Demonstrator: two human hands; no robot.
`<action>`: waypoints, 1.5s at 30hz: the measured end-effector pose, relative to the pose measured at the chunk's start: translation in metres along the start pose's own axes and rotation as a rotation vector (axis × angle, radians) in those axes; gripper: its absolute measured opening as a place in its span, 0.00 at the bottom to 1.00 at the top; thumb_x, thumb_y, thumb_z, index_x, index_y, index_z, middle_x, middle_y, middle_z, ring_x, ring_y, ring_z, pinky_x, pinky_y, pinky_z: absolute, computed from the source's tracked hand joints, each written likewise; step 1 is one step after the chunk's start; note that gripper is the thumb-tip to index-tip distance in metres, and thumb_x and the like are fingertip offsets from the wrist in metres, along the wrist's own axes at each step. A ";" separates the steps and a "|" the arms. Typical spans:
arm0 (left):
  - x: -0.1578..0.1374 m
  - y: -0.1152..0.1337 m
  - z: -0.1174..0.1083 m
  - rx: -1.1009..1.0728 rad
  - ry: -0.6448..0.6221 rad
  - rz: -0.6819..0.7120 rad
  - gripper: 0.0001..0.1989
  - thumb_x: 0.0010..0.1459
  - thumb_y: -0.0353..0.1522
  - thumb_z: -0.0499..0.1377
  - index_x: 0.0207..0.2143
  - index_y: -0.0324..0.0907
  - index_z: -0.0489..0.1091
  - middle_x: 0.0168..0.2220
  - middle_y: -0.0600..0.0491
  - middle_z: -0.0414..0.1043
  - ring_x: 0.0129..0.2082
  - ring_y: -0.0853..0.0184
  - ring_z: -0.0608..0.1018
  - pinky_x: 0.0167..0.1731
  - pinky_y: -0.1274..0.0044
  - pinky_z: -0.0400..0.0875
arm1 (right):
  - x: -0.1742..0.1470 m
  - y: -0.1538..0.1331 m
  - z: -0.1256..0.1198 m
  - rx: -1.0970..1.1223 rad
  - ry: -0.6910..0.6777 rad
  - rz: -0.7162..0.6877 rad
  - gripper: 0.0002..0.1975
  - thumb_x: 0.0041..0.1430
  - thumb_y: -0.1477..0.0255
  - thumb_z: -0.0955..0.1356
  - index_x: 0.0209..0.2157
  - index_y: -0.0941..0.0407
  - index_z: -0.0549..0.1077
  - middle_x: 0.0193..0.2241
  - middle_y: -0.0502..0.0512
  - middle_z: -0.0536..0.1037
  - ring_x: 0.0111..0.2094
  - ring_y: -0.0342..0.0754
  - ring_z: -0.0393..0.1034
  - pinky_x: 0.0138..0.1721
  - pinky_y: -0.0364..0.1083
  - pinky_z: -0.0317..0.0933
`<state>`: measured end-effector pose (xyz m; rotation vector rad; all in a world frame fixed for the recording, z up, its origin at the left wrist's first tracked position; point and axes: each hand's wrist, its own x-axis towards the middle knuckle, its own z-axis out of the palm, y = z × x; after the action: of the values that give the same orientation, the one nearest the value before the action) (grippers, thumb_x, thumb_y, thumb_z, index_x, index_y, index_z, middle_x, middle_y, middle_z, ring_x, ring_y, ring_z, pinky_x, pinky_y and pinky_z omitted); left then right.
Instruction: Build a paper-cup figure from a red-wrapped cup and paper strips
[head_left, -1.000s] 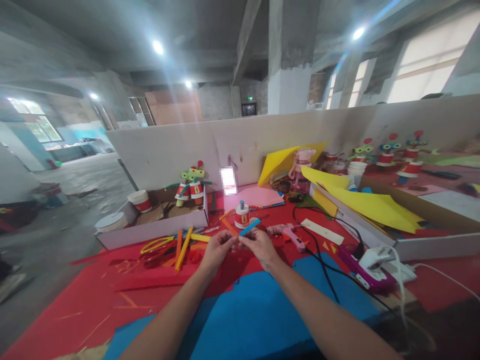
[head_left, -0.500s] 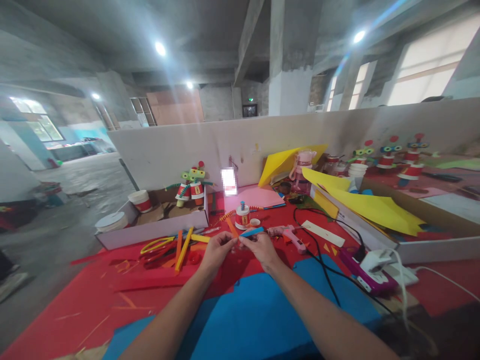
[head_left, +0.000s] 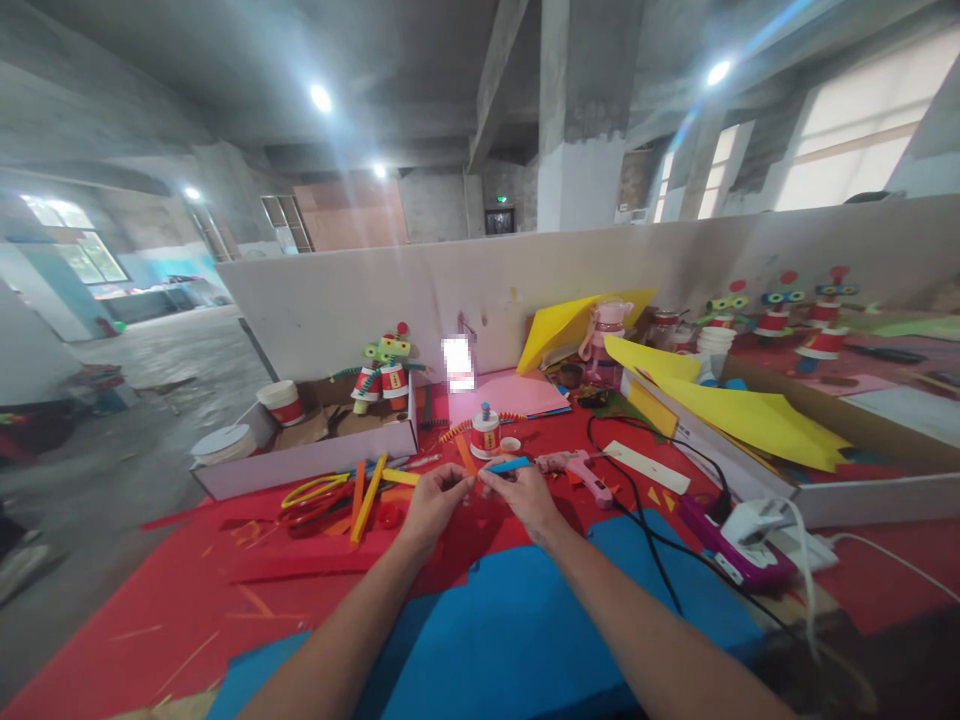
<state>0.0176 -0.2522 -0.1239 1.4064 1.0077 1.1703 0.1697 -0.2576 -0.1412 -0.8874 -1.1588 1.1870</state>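
Observation:
My left hand (head_left: 435, 500) is closed in a pinch at the lower end of an orange paper strip (head_left: 466, 454), which points up and away. My right hand (head_left: 525, 495) pinches a blue paper strip (head_left: 510, 465) that reaches out to the right. The two strips meet between my fingertips; the exact joint is too small to make out. Just beyond stands a red-and-white paper cup figure (head_left: 485, 437) with a blue piece on top and folded paper spring arms. A small white cup-like ring (head_left: 510, 444) lies beside it.
Scissors (head_left: 319, 492) and yellow strips (head_left: 369, 500) lie left. A pink glue gun (head_left: 581, 474) with a black cord and a purple power strip (head_left: 739, 550) are right. Blue sheets (head_left: 480, 640) lie in front. Boxes (head_left: 315, 465) flank the red table, one holding finished-looking figures (head_left: 393, 375).
The blue strip has shifted slightly and tilts a little differently at my right fingertips. Both hands stay in nearly the same place.

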 end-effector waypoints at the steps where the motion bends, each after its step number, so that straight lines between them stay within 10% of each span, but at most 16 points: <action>1: 0.000 -0.001 -0.001 -0.008 0.011 0.002 0.15 0.42 0.40 0.68 0.21 0.39 0.69 0.17 0.57 0.69 0.18 0.74 0.68 0.23 0.81 0.61 | 0.000 -0.002 -0.001 -0.005 0.030 0.005 0.18 0.42 0.56 0.75 0.26 0.56 0.75 0.19 0.50 0.74 0.23 0.46 0.70 0.30 0.46 0.67; 7: 0.004 -0.007 -0.005 -0.132 0.080 -0.029 0.15 0.41 0.39 0.69 0.23 0.39 0.69 0.17 0.57 0.68 0.18 0.74 0.68 0.22 0.81 0.61 | 0.004 -0.008 -0.008 0.276 0.273 0.005 0.21 0.44 0.52 0.73 0.27 0.56 0.71 0.22 0.48 0.74 0.21 0.42 0.68 0.29 0.45 0.69; 15: -0.002 0.001 0.000 -0.098 0.020 -0.033 0.15 0.42 0.40 0.69 0.21 0.38 0.70 0.18 0.56 0.70 0.19 0.73 0.69 0.24 0.81 0.62 | -0.007 -0.004 0.007 0.269 -0.164 0.154 0.20 0.36 0.61 0.77 0.28 0.57 0.73 0.24 0.49 0.76 0.27 0.46 0.73 0.37 0.49 0.69; 28: 0.002 -0.005 -0.001 -0.049 0.018 -0.021 0.17 0.41 0.41 0.69 0.23 0.39 0.69 0.17 0.57 0.69 0.17 0.74 0.68 0.22 0.80 0.62 | -0.004 0.002 0.001 -0.067 -0.041 0.104 0.16 0.42 0.60 0.74 0.25 0.59 0.76 0.19 0.50 0.76 0.21 0.45 0.70 0.27 0.43 0.64; 45: 0.006 0.005 -0.016 -0.241 0.183 -0.020 0.19 0.44 0.45 0.67 0.25 0.38 0.68 0.21 0.57 0.68 0.19 0.75 0.68 0.21 0.82 0.64 | -0.003 0.000 0.001 0.072 -0.057 0.185 0.17 0.36 0.61 0.76 0.23 0.59 0.73 0.17 0.48 0.74 0.20 0.43 0.69 0.30 0.46 0.68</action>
<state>0.0025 -0.2443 -0.1176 1.1132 0.9669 1.3755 0.1688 -0.2604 -0.1418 -0.9261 -1.0896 1.4044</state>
